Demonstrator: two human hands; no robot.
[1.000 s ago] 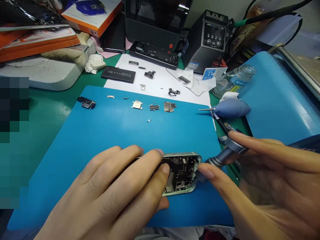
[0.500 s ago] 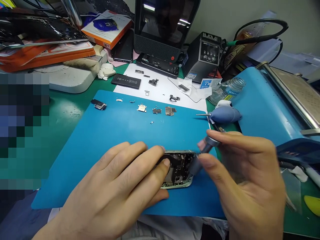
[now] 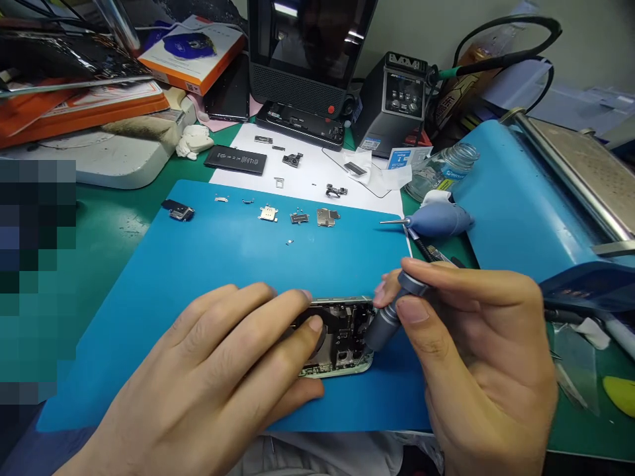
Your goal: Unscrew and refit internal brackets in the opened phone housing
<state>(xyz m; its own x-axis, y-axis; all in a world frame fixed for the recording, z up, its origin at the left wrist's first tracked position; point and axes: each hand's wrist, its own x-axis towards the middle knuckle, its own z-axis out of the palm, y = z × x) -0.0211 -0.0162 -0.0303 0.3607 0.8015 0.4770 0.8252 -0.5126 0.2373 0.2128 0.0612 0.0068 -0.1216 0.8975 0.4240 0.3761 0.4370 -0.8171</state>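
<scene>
While the left hand (image 3: 213,370) grips the opened phone (image 3: 342,340) close to the near edge of the blue mat (image 3: 198,254), fingers over its left part and far rim, thumb along its near rim, the right hand (image 3: 476,350) has the grey driver (image 3: 384,327) pinched between thumb and fingers. It's a slanting line, down to the phone's right-hand end; the tip is hidden, so whether it touches the inside I can't quite say. Look along the mat's far edge: a dark module (image 3: 179,211) by the far left corner, then a small bracket (image 3: 221,198), a pale metal plate (image 3: 268,213) and a silver shield (image 3: 326,217) further right. Over the far right corner pokes the nozzle of a blue blower (image 3: 439,220). Beyond, on the white sheet (image 3: 307,173), a camera module (image 3: 292,160) and a little tray frame (image 3: 279,182); a black battery (image 3: 235,160) straddles the sheet's left edge, and a glass jar (image 3: 426,184) leans at its right edge.
</scene>
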